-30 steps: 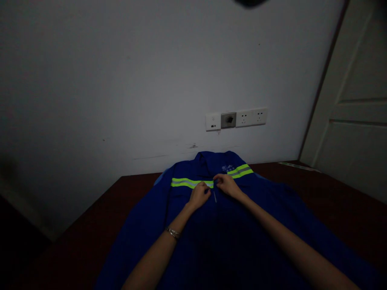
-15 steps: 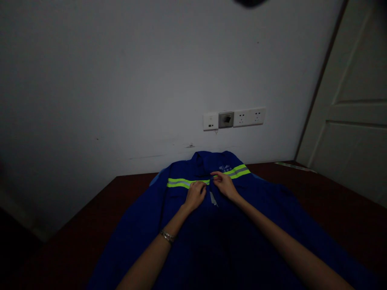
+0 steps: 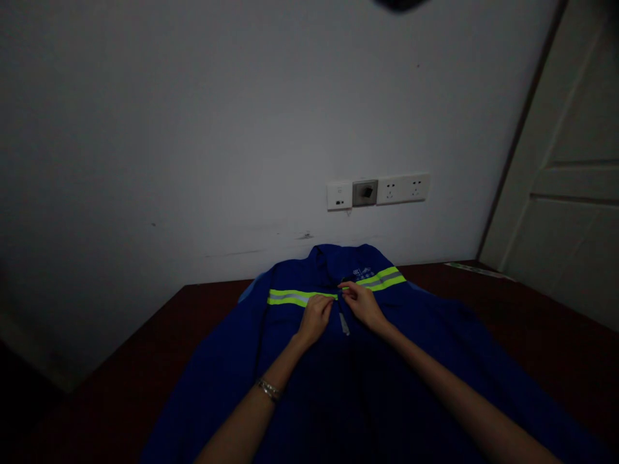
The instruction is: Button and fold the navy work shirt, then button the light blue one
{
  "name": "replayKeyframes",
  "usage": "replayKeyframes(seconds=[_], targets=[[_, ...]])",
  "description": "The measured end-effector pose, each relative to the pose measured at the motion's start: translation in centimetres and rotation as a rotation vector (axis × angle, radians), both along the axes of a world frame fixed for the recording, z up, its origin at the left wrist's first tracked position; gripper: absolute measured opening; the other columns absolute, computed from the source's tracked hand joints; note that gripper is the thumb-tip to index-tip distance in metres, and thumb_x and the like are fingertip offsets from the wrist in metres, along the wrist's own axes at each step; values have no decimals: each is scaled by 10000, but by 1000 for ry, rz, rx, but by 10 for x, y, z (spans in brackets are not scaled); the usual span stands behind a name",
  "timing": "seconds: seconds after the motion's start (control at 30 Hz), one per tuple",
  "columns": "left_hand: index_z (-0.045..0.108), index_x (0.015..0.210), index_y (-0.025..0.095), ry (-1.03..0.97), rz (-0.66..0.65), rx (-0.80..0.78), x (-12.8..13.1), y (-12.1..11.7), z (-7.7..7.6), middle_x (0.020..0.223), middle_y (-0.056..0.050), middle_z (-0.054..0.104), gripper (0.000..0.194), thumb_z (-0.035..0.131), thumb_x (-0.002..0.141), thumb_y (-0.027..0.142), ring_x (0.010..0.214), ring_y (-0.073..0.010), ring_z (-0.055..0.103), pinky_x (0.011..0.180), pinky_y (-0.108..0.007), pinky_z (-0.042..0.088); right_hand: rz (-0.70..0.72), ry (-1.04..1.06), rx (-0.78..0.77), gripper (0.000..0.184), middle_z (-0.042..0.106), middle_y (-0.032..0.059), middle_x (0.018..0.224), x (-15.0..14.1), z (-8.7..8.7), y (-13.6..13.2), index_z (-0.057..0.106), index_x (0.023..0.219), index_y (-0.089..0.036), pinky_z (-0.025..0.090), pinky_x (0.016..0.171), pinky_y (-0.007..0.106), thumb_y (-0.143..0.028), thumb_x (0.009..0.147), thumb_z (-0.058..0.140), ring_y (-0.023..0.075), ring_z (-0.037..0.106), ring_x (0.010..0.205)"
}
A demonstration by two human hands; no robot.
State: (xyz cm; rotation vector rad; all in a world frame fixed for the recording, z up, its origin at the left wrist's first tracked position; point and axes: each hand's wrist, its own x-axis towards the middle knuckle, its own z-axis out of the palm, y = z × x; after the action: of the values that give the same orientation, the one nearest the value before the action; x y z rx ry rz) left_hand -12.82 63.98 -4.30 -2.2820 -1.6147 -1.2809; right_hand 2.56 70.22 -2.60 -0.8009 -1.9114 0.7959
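A blue work jacket (image 3: 294,361) with a yellow-green and grey reflective stripe (image 3: 289,297) across its chest lies spread out, collar toward the wall. My left hand (image 3: 316,316) pinches the jacket's front edge at the stripe, left of the middle opening. Just across that opening, my right hand (image 3: 362,304) has its fingers closed on the other front edge. Between and below the hands shows a small pale grey patch (image 3: 344,324). White printing (image 3: 362,273) marks the chest above the right hand. What lies right between the fingertips is too small and dark to make out.
Beneath the jacket is a dark red table (image 3: 193,309) that meets a white wall (image 3: 217,129). Sockets (image 3: 401,189) are set in the wall above the collar. A pale strip (image 3: 478,270) lies at the table's back right, near a panelled door (image 3: 575,219).
The view has shifted slightly. My right fingers have drawn a little closer together at the front edge, while my left hand keeps its pinch. The jacket lies much as before.
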Motion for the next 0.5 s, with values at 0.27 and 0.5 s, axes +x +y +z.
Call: replayKeyframes(seconds=[0.27,0.5], targets=[[660,857,166,-106,9,-49,4,2,2,859,-58,668,159,506,818,152,825,-160,589,790,-307,457,38,96,-121,254,663,36,794,-3,-8,3,582,934,-164,492,739,278,-136,702,483,153,641,777],[668,811,171,-240,34,-100,9,3,4,848,-43,677,163,533,762,94,825,-154,603,796,-300,461,2,97,-165,247,665,24,736,-6,-6,-2,584,927,-159,491,689,266,-170,703,481,150,639,711]])
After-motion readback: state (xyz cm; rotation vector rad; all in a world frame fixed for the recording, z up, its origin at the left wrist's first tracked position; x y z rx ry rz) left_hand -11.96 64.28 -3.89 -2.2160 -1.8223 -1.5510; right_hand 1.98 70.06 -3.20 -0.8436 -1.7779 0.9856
